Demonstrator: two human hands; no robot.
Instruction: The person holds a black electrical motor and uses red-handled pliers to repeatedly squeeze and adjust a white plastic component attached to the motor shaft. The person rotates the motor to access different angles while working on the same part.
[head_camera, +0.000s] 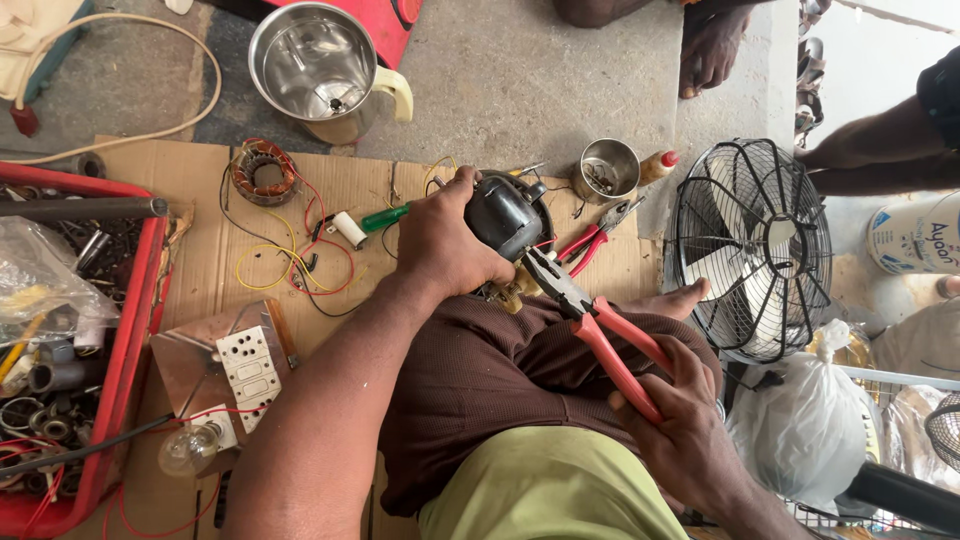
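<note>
**Pliers going into a small black motor, tight spot on the lap**

Not much elbow room here. The left hand is gripping a black motor over the person's knee, right at the edge of the cardboard sheet, with a steel cup and a second pair of red pliers lying just beside it. A fan guard is crowding in on the right, a red crate of scrap on the left.

The right hand is closing around the red handles of the combination pliers, jaws nearly shut and pressing in at the motor's underside. What they're biting is hidden behind the housing, can't tell.

The motor is looking round, glossy black, a bit of brass showing underneath. Its far side is covered by fingers. A green screwdriver is peeking out from behind the left hand, tip hidden.
</note>
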